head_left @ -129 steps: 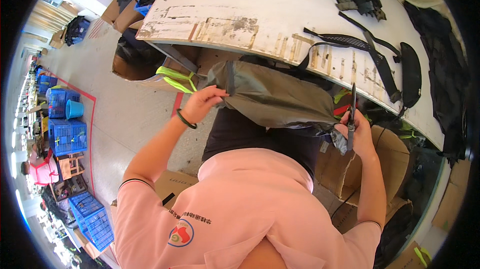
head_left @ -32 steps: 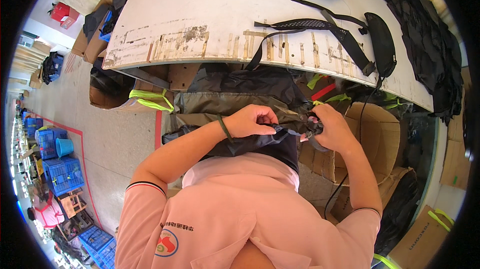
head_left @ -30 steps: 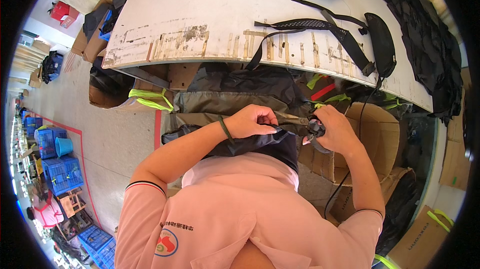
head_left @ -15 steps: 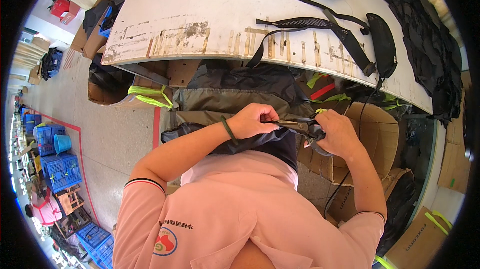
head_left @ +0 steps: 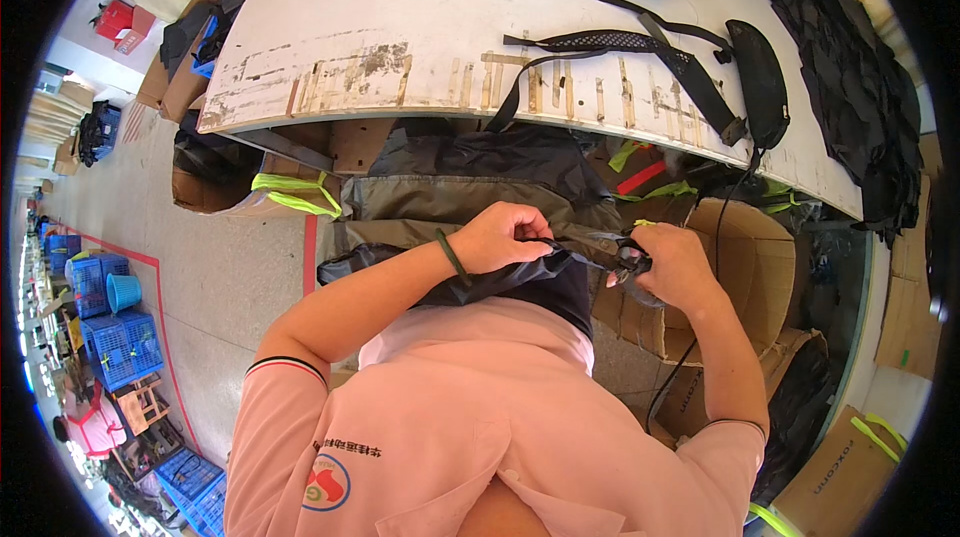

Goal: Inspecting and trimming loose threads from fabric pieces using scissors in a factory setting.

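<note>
A grey-and-black fabric bag piece point(head_left: 470, 187) hangs from the table's near edge down onto my lap. My left hand point(head_left: 505, 237), with a dark band on the wrist, pinches a black strap or edge of that fabric. My right hand point(head_left: 665, 267) grips a small black tool point(head_left: 630, 259) with a cord trailing from it, its tip against the same strap just right of my left fingers. Both hands sit close together above my lap.
The white worn table point(head_left: 400, 27) carries black webbing straps point(head_left: 620, 47), a padded black strap point(head_left: 760, 77) and a pile of black fabric point(head_left: 850, 77). Open cardboard boxes point(head_left: 750, 257) stand at my right. Blue crates point(head_left: 110, 337) line the floor at far left.
About four seconds ago my hands were apart, the right one holding the tool up. They have since come together on the strap; over the last second they have barely moved.
</note>
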The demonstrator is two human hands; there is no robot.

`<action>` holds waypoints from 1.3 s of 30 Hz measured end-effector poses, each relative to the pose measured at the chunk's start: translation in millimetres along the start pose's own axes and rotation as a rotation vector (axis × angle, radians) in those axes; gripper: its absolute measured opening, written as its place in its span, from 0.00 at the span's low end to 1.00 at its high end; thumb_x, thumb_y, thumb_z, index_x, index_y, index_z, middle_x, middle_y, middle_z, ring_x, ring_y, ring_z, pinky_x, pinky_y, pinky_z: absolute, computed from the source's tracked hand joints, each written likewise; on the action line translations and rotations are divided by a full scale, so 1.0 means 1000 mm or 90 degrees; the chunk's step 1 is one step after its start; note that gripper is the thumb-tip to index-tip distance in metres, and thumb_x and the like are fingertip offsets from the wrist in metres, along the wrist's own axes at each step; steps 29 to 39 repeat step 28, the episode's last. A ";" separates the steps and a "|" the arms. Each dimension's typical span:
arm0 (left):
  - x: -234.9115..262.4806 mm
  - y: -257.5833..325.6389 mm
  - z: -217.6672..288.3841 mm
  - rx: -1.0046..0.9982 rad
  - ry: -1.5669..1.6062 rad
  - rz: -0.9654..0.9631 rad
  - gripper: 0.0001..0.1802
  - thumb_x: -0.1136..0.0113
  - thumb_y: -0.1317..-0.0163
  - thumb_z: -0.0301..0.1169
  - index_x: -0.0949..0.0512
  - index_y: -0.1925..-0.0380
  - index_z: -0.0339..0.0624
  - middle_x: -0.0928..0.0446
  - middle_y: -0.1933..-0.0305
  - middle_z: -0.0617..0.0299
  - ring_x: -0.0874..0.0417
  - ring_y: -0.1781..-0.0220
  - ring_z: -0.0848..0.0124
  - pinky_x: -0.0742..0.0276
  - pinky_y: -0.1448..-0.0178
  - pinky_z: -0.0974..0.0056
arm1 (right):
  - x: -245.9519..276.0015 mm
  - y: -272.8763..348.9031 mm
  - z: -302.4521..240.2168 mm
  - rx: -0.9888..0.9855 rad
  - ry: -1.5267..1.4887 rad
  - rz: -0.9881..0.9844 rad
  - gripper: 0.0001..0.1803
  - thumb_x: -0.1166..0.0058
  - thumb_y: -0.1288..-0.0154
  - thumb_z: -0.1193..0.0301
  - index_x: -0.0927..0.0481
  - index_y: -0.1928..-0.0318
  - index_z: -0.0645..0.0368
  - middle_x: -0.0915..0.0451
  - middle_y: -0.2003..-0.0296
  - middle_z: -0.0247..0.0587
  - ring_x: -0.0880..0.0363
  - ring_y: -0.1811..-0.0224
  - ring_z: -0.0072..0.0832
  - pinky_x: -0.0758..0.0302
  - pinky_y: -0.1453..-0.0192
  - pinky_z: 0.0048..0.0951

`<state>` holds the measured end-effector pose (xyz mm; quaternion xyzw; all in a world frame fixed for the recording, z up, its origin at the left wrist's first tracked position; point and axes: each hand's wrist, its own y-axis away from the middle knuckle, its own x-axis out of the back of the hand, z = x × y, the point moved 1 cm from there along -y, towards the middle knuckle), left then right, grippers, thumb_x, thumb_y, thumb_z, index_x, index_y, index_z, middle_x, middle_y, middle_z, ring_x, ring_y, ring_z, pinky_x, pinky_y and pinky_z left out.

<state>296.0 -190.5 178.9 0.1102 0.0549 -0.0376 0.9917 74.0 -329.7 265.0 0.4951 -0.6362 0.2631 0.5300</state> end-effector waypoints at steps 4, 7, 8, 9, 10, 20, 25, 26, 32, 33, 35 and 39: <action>0.005 0.003 -0.002 -0.001 -0.105 -0.042 0.12 0.35 0.45 0.29 0.23 0.62 0.38 0.24 0.71 0.65 0.26 0.70 0.76 0.29 0.63 0.70 | 0.003 -0.001 0.002 -0.057 -0.046 0.018 0.16 0.34 0.60 0.71 0.26 0.70 0.58 0.24 0.72 0.44 0.23 0.64 0.45 0.27 0.61 0.40; 0.013 0.025 0.007 -0.228 -0.635 -0.039 0.23 0.34 0.47 0.34 0.28 0.51 0.43 0.24 0.60 0.56 0.23 0.57 0.58 0.29 0.52 0.58 | -0.006 -0.001 0.011 -0.023 -0.074 0.096 0.14 0.36 0.58 0.72 0.27 0.70 0.58 0.24 0.72 0.45 0.23 0.64 0.44 0.27 0.61 0.40; 0.017 0.038 0.011 -0.176 -0.707 -0.070 0.26 0.35 0.47 0.35 0.29 0.48 0.45 0.25 0.57 0.54 0.25 0.51 0.54 0.31 0.48 0.55 | -0.006 -0.001 0.012 -0.025 -0.067 0.109 0.14 0.36 0.58 0.72 0.27 0.70 0.58 0.24 0.72 0.45 0.23 0.64 0.44 0.27 0.61 0.40; 0.025 0.050 0.009 -0.112 -0.702 -0.102 0.25 0.34 0.47 0.35 0.29 0.49 0.45 0.25 0.57 0.53 0.23 0.53 0.53 0.29 0.49 0.55 | -0.008 -0.004 0.012 -0.028 -0.082 0.097 0.14 0.36 0.58 0.72 0.27 0.70 0.58 0.24 0.72 0.45 0.23 0.64 0.45 0.27 0.61 0.40; 0.035 0.062 0.006 -0.048 -0.693 -0.134 0.25 0.34 0.48 0.35 0.28 0.49 0.46 0.24 0.58 0.52 0.22 0.54 0.53 0.28 0.50 0.54 | -0.009 -0.005 0.013 -0.032 -0.098 0.084 0.14 0.36 0.58 0.72 0.27 0.70 0.58 0.24 0.72 0.45 0.23 0.64 0.45 0.27 0.61 0.41; 0.292 0.280 0.096 0.084 -0.658 0.488 0.20 0.40 0.55 0.18 0.23 0.57 0.34 0.20 0.58 0.53 0.19 0.52 0.60 0.27 0.44 0.62 | -0.006 -0.021 0.028 -0.139 -0.138 0.136 0.27 0.27 0.59 0.55 0.26 0.69 0.60 0.23 0.72 0.48 0.23 0.66 0.48 0.28 0.62 0.39; 0.449 0.406 0.147 0.114 -0.831 0.875 0.21 0.46 0.50 0.19 0.24 0.53 0.35 0.20 0.54 0.48 0.20 0.48 0.54 0.28 0.41 0.59 | -0.002 -0.039 0.037 -0.167 -0.116 0.162 0.28 0.26 0.58 0.55 0.26 0.66 0.61 0.22 0.70 0.49 0.22 0.64 0.46 0.28 0.61 0.39; 0.453 0.404 0.168 0.139 -0.841 0.952 0.21 0.46 0.49 0.19 0.24 0.52 0.36 0.20 0.54 0.47 0.20 0.48 0.53 0.28 0.41 0.59 | 0.002 -0.041 0.037 -0.208 -0.143 0.152 0.28 0.26 0.58 0.56 0.26 0.65 0.61 0.22 0.69 0.49 0.22 0.64 0.45 0.27 0.59 0.40; 0.496 0.431 0.172 0.201 -0.807 1.048 0.20 0.45 0.44 0.22 0.24 0.49 0.40 0.21 0.50 0.46 0.22 0.44 0.55 0.33 0.35 0.61 | 0.012 -0.047 0.039 -0.274 -0.162 0.136 0.28 0.27 0.54 0.58 0.24 0.58 0.60 0.20 0.65 0.50 0.20 0.59 0.43 0.27 0.54 0.41; 0.496 0.431 0.172 0.201 -0.807 1.048 0.20 0.45 0.44 0.22 0.24 0.49 0.40 0.21 0.50 0.46 0.22 0.44 0.55 0.33 0.35 0.61 | 0.012 -0.047 0.039 -0.274 -0.162 0.136 0.28 0.27 0.54 0.58 0.24 0.58 0.60 0.20 0.65 0.50 0.20 0.59 0.43 0.27 0.54 0.41; 0.496 0.431 0.172 0.201 -0.807 1.048 0.20 0.45 0.44 0.22 0.24 0.49 0.40 0.21 0.50 0.46 0.22 0.44 0.55 0.33 0.35 0.61 | 0.012 -0.047 0.039 -0.274 -0.162 0.136 0.28 0.27 0.54 0.58 0.24 0.58 0.60 0.20 0.65 0.50 0.20 0.59 0.43 0.27 0.54 0.41; 0.496 0.431 0.172 0.201 -0.807 1.048 0.20 0.45 0.44 0.22 0.24 0.49 0.40 0.21 0.50 0.46 0.22 0.44 0.55 0.33 0.35 0.61 | 0.012 -0.047 0.039 -0.274 -0.162 0.136 0.28 0.27 0.54 0.58 0.24 0.58 0.60 0.20 0.65 0.50 0.20 0.59 0.43 0.27 0.54 0.41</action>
